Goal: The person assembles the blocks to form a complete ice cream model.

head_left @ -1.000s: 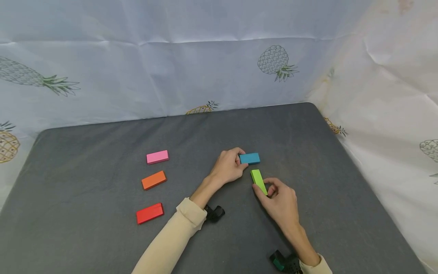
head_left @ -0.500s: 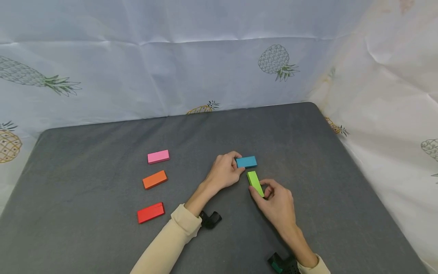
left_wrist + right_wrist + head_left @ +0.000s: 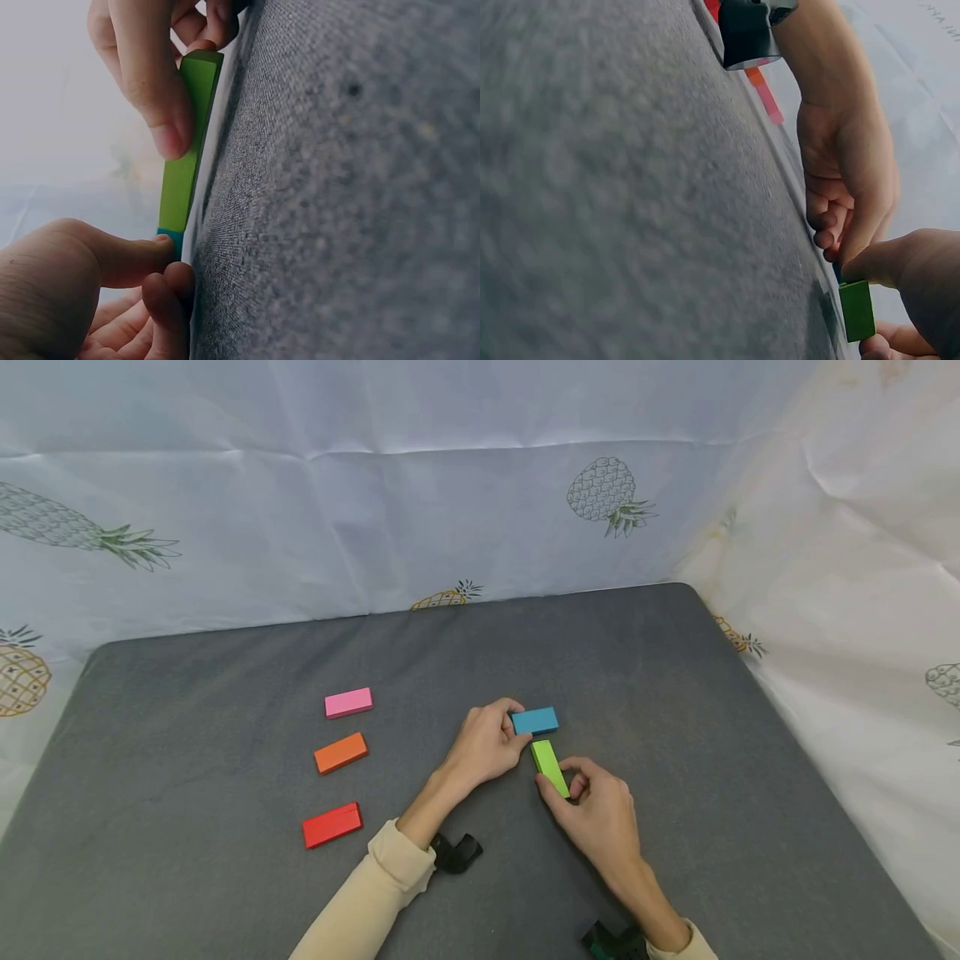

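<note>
My left hand (image 3: 483, 745) pinches the left end of a blue block (image 3: 536, 721) between thumb and fingers, low on the grey cloth. Just below and to the right, my right hand (image 3: 602, 810) holds a lime green block (image 3: 550, 768) by its near half, thumb on one long side. The green block's far end lies close to the near edge of the blue one; whether they touch I cannot tell. In the left wrist view the green block (image 3: 187, 150) hides most of the blue block (image 3: 171, 241). The right wrist view shows the green block (image 3: 856, 311) end-on.
Left of the hands, a pink block (image 3: 348, 702), an orange block (image 3: 341, 752) and a red block (image 3: 332, 825) lie in a column on the grey-covered table (image 3: 187, 735). A white pineapple-print cloth (image 3: 420, 510) hangs behind the table and along its right side.
Both hands have moved left and slightly nearer, bringing the blue and green blocks along the table with them. The pink, orange and red blocks have stayed in place.
</note>
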### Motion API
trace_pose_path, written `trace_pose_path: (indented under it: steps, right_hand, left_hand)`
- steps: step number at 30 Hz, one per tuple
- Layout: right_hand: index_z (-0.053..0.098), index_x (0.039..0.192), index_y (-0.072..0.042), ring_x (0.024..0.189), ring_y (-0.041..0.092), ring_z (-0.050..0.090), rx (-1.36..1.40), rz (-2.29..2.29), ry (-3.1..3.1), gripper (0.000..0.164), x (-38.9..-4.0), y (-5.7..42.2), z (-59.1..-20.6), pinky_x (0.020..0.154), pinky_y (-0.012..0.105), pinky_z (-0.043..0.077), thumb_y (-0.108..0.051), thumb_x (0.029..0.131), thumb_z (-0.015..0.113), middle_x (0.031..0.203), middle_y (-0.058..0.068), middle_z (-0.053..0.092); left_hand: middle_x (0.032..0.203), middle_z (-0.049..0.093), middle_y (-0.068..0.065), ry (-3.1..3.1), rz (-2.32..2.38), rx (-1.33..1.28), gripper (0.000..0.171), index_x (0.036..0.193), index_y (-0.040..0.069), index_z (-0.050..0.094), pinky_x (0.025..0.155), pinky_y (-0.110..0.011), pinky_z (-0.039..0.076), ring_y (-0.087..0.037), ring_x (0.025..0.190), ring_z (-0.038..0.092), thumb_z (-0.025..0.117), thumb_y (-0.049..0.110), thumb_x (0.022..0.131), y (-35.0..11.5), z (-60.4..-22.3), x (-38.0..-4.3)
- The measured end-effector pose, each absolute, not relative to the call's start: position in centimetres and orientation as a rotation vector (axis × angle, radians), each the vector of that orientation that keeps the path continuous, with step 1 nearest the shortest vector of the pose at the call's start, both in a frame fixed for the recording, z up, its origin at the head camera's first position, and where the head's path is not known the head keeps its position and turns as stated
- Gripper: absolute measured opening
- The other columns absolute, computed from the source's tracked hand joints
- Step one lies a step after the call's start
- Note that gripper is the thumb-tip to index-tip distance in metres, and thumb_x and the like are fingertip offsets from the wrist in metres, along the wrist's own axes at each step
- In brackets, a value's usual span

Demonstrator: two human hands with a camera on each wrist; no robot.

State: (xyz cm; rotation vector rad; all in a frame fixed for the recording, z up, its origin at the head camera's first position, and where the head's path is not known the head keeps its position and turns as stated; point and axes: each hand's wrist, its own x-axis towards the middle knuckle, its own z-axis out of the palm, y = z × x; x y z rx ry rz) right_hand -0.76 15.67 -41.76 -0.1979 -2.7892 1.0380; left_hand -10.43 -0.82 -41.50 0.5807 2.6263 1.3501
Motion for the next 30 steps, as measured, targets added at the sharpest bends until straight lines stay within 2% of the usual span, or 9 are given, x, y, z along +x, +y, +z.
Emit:
trace_pose_path:
  steps: [30]
  right_hand:
    - [0.076, 0.098, -0.011, 0.046, 0.003, 0.037, -0.2, 0.896, -2.818, 0.029, 0.5, 14.1, -42.0, 0.046, 0.021, 0.033, -0.032, 0.081, 0.087, 0.059, -0.007, 0.053]
  left_hand:
    - [0.068, 0.064, -0.005, 2.614, 1.379, 0.598, 0.032, 0.119, -0.003, 0.068, 0.053, -0.02, 0.045, -0.004, 0.048, 0.049, 0.076, 0.011, 0.091, -2.6, -41.5, -9.1]
